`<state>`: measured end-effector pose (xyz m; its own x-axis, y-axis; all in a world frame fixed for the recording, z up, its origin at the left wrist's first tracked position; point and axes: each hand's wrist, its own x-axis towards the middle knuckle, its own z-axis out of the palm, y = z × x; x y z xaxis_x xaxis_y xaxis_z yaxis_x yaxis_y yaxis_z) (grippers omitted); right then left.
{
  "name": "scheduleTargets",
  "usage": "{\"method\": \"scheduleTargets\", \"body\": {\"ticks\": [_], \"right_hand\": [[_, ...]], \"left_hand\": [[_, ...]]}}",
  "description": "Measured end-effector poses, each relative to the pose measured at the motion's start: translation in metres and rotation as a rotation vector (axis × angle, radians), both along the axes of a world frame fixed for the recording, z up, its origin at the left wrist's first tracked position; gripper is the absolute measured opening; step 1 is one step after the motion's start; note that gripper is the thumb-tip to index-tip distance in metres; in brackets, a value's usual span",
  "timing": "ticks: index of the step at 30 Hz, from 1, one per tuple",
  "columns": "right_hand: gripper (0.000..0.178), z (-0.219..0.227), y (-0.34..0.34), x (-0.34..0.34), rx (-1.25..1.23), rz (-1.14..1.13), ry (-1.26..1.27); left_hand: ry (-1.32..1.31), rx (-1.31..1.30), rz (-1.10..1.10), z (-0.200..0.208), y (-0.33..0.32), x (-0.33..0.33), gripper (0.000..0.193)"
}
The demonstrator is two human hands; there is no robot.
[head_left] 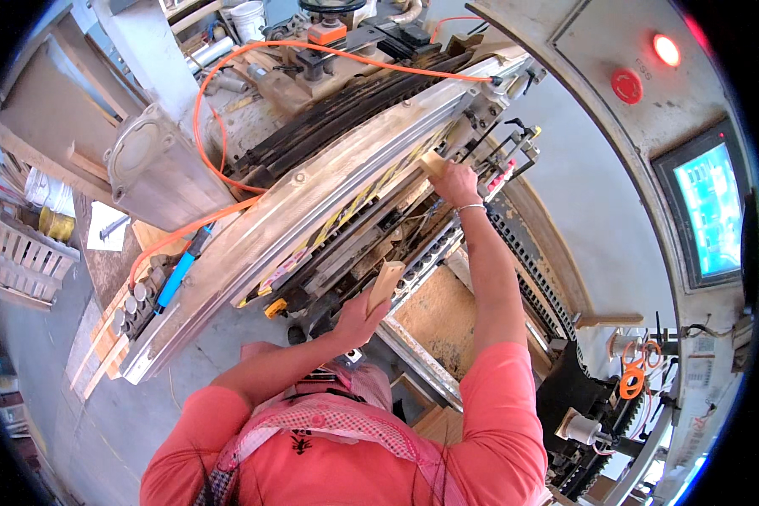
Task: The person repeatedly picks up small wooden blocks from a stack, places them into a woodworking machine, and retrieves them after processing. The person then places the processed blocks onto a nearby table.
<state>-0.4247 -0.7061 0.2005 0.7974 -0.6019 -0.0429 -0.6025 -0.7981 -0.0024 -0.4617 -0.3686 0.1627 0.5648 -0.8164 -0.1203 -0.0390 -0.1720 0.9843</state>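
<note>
My left hand (361,320) is closed around a short pale wooden block (385,285), which sticks up past the fingers over the near side of the machine. Farther off and to the right, my right hand (457,184) grips a second small wooden piece (433,164) beside the machine's long metal rail (312,202). Whether that second piece touches the machine bed, I cannot tell. Beneath my right forearm lies a sawdust-covered tan panel (438,312). A black toothed chain (527,278) runs along the right of that forearm.
An orange air hose (201,126) loops over the machine. On the right stands a control panel with a lit screen (708,207), a red stop button (627,85) and a glowing lamp (666,50). A grey motor housing (164,169) and a blue cylinder (175,281) are at left.
</note>
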Motion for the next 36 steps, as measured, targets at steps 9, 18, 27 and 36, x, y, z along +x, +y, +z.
{"method": "scheduleTargets", "body": {"ticks": [9,18,27,36], "right_hand": [[0.053,-0.0083,-0.0041,-0.0026,-0.016,0.033,-0.037],[0.037,-0.0048,-0.0002,-0.0047,-0.019,0.008,-0.096],[0.044,-0.0053,-0.0011,-0.0034,0.009,-0.009,-0.069],[0.048,-0.0044,-0.0032,-0.0035,-0.005,0.034,-0.050]], "left_hand": [[-0.161,0.048,-0.001,-0.0001,-0.0033,-0.0033,0.027],[-0.117,0.011,0.032,-0.0011,-0.0037,-0.0066,0.024],[-0.115,0.038,0.005,-0.0019,-0.0015,-0.0052,0.023],[-0.092,0.009,-0.005,0.0000,-0.0017,-0.0037,0.021]]}}
